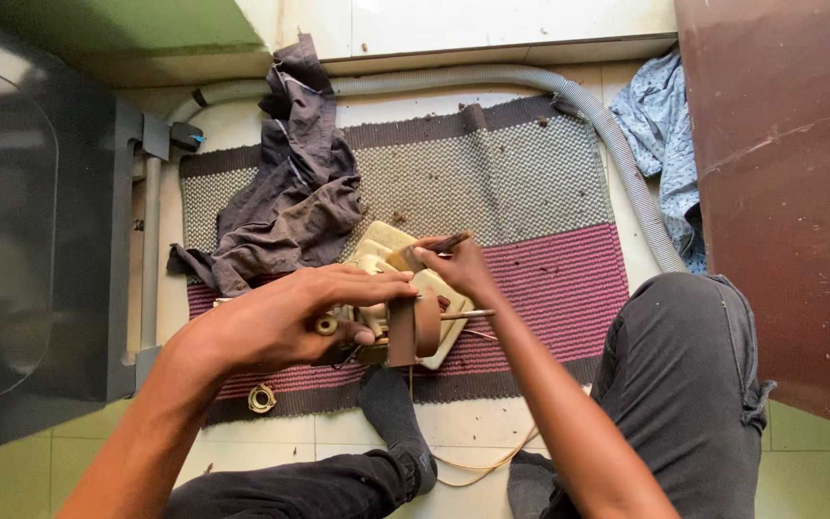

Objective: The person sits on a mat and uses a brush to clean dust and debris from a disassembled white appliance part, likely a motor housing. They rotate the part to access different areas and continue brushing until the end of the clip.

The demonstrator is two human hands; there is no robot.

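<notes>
Setting: a tiled floor (492,432), seen from above; the person sits on it with legs in dark trousers and grey socks drawn in around the work.
Work piece: a cream plastic part (405,279), blocky and rounded, lying on a striped woven mat (530,192) just in front of the person's knees. A brown collar or band wraps its near end.
Left hand (290,322): laid flat over the part from the left, fingers stretched across its top and pressing it down; it is clamped on the part rather than hanging free.
Right hand (458,269): closed around a thin tool (444,245), pinched near the tip, the tip meeting the upper edge of the part. A second thin rod sticks out to the right below this hand.
How it handles: judged stiff and fairly light, a hard moulded shell that could crack if levered hard; the smooth cream faces look slippery, so the broad top and the banded end seem the safest places to grip.
Wire: a pale cord (482,461) trails from the part back between the feet.
Small piece: a brass-coloured ring (261,397) lies alone on the mat's near-left edge, apart from the part.
Around: a crumpled dark cloth (290,183) on the mat beside the part, a grey ribbed hose (617,144) curving behind it, a dark grey machine (31,211) at left, a pale blue cloth (665,125) at right.
</notes>
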